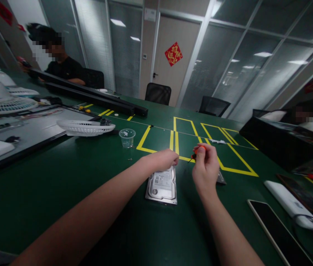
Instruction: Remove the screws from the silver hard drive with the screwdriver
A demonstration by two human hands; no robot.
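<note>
A silver hard drive (162, 188) with a white label lies flat on the green table in front of me. My left hand (169, 159) is over its far end, fingers curled closed; whatever they hold, if anything, is hidden. To the right, my right hand (205, 164) grips a screwdriver (200, 148) with an orange and black handle, its thin dark shaft pointing left and down, apart from the drive. Behind my right wrist a second dark, flat piece (221, 178) shows in part. Small screws (130, 159) lie on the table left of the drive.
A clear plastic cup (127, 139) stands left of my hands. Further left are a white fan grille (86, 127) and a large flat panel (34, 127). At right lie a phone (279, 231), a white device (293, 203) and a black box (269, 146). Two people sit across the table.
</note>
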